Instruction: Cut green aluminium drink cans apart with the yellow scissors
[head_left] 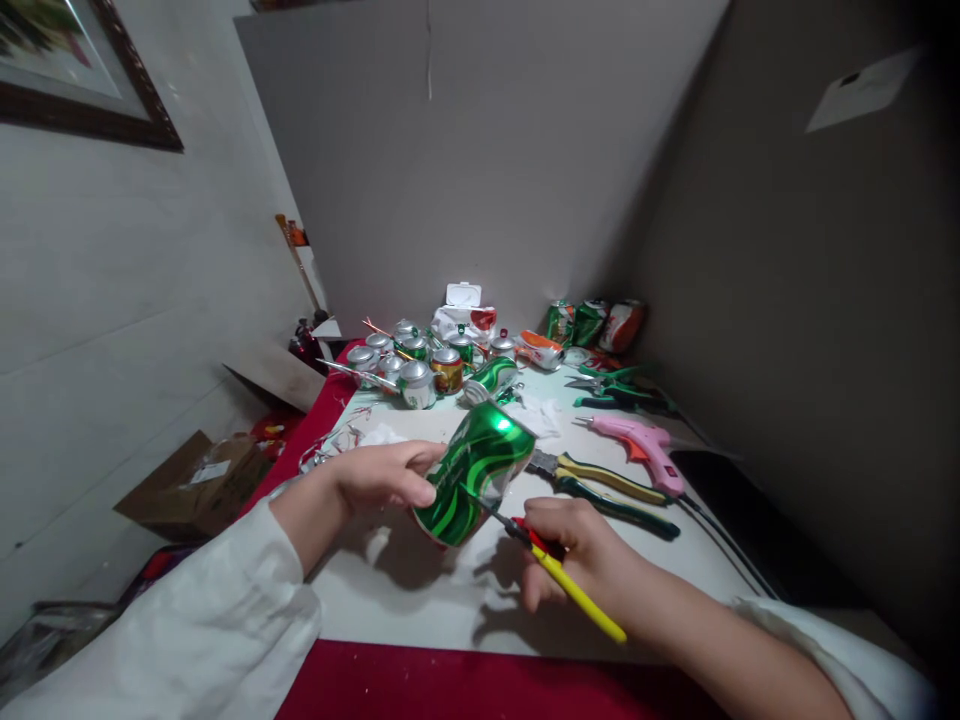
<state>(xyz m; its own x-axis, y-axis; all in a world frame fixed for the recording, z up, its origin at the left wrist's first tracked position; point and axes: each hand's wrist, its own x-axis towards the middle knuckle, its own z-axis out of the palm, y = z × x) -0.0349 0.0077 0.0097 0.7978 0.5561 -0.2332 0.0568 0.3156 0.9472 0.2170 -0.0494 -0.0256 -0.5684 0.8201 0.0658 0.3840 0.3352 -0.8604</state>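
Note:
A green can [469, 470] with lighter wavy stripes is tilted above the white board, its upper end leaning right. My left hand [390, 474] is closed on its left side, the thumb on the front and the other fingers hidden behind. In my right hand [566, 550] is a cutting tool [577, 592] with yellow and red handles. Its dark blades point up and left, and the tip meets the lower right part of the can wall. How deep the tip goes in cannot be made out.
Several small can-made pots [416, 384] stand at the back left. Pliers [615, 490], a pink glue gun [637, 440] and green-handled cutters [615, 385] lie on the right. Crushed cans [591, 322] are at the back. A cardboard box [196, 485] sits lower left.

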